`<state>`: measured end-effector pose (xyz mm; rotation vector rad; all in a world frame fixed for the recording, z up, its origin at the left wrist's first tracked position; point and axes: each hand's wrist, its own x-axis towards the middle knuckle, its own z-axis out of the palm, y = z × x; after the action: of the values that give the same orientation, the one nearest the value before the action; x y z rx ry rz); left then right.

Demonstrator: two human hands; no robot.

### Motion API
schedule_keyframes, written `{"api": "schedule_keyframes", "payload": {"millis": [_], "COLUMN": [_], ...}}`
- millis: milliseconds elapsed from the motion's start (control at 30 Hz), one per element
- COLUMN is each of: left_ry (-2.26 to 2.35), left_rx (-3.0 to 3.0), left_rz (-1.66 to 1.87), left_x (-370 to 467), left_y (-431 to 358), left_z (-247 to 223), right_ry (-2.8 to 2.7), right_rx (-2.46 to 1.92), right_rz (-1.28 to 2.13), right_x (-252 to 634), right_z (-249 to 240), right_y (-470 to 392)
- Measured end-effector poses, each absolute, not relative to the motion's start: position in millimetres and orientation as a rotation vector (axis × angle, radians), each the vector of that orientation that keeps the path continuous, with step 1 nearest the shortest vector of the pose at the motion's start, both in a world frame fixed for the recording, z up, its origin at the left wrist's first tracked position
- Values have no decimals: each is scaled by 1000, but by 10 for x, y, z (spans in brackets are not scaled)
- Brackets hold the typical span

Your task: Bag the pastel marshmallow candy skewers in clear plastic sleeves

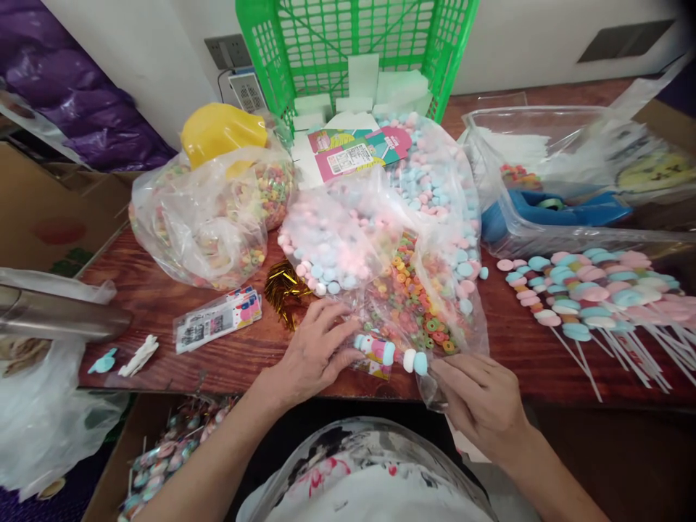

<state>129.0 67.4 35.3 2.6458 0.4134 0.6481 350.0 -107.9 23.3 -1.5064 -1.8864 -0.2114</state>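
Note:
A marshmallow skewer [415, 362] in blue, white and pink lies level between my two hands at the table's front edge. Its left part shows inside a small printed plastic bag [376, 349]. My left hand [318, 348] pinches the closed end of that bag between thumb and fingers. At the other end, the closed fingers of my right hand [478, 399] grip the skewer; its stick is hidden by them. Clear plastic hangs beside the right fingertips. Just behind the skewer lies an open bag of coloured ring candies [413, 283].
Bags of marshmallows [337, 239] and ring candies [206, 217] stand behind, before a green crate [353, 29]. Flat printed bags [217, 319] and gold twist ties [286, 290] lie left. Finished-looking skewers [592, 290] pile up right, near a clear bin [544, 235].

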Motion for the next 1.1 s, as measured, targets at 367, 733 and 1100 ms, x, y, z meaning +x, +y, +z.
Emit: {"api": "schedule_keyframes", "payload": {"millis": [367, 733, 1100], "left_ry": [467, 605, 624], "left_rx": [2494, 2389, 2108], "left_rz": [91, 104, 143], "left_x": [1415, 1444, 1414], "left_y": [447, 285, 283], "left_z": [501, 373, 583], "right_ry": [-1976, -2300, -2198], "right_rx": [-1447, -1352, -1372], "right_rz": [-360, -226, -27], "right_x": [3449, 3119, 3369], "right_z": [497, 534, 819], "right_y": [-957, -685, -505]}}
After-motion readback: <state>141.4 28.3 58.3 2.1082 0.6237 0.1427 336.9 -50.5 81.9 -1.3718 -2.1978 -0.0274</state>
